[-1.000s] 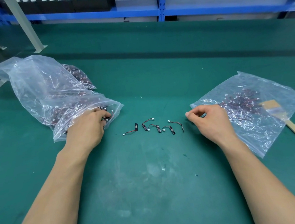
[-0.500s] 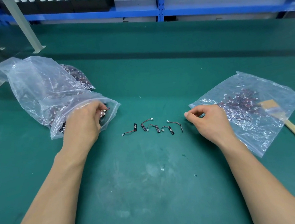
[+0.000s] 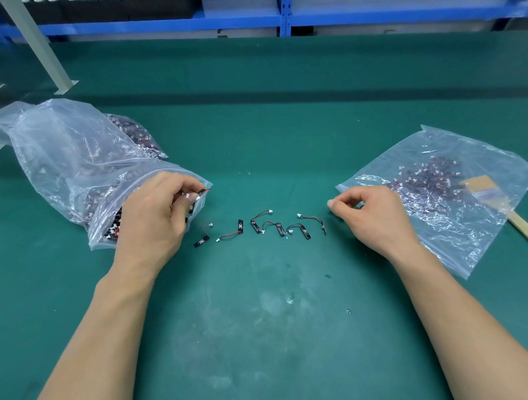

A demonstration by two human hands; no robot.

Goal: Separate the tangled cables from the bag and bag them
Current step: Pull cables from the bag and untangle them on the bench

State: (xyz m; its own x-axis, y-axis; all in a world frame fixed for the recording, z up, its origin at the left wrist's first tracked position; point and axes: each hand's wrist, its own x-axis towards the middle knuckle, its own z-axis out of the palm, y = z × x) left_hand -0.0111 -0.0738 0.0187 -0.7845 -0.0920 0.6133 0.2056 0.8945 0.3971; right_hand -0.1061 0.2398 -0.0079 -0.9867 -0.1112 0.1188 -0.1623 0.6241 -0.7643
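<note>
A large clear plastic bag (image 3: pixel 61 160) full of tangled small cables lies at the left. My left hand (image 3: pixel 155 215) sits at its mouth and pinches a small cable (image 3: pixel 200 193) with a white plug at the opening. Several separated cables (image 3: pixel 260 227) lie in a row on the green mat between my hands. My right hand (image 3: pixel 374 214) rests by the edge of a flatter clear bag (image 3: pixel 468 214) holding sorted cables, its thumb and forefinger pinched together with nothing visible between them.
A wooden-handled brush (image 3: pixel 509 213) lies partly on the right bag. The green mat (image 3: pixel 283 325) spreads in front. Grey frame legs (image 3: pixel 42 50) stand at the far left. A blue shelf rail (image 3: pixel 272 17) runs along the back.
My left hand has drawn back out of the big bag's mouth with a cable pinched in its fingers. One more cable lies at the left end of the row. My right hand stayed put.
</note>
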